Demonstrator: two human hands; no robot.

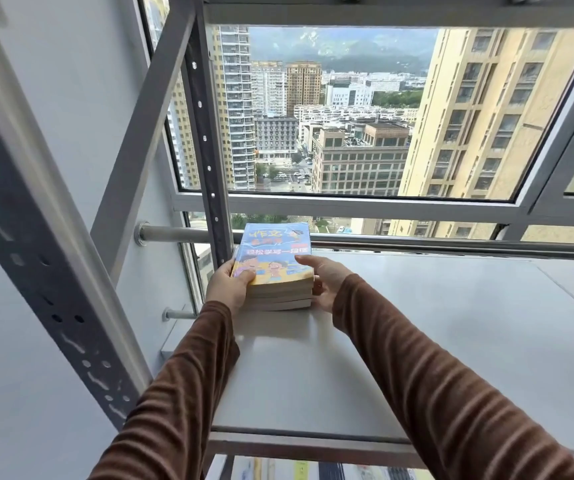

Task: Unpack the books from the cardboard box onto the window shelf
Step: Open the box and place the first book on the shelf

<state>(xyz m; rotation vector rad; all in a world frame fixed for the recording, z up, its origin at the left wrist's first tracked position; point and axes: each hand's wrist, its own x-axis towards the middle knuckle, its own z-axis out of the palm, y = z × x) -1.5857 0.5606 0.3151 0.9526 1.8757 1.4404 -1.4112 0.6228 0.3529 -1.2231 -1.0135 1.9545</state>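
Observation:
A small stack of books (275,258) lies flat on the white window shelf (417,341), at its far left corner by the window. The top book has a blue and yellow cartoon cover. My left hand (230,285) grips the stack's near left corner, thumb on the cover. My right hand (325,282) holds the stack's right side, fingers reaching onto the cover. Both arms wear brown ribbed sleeves. The cardboard box is out of view.
A grey perforated metal upright (206,133) stands just left of the books, with a diagonal brace (140,133) and a second upright (46,254) nearer me. A steel rail (417,242) runs along the window behind the shelf. A lower shelf level shows below the front edge.

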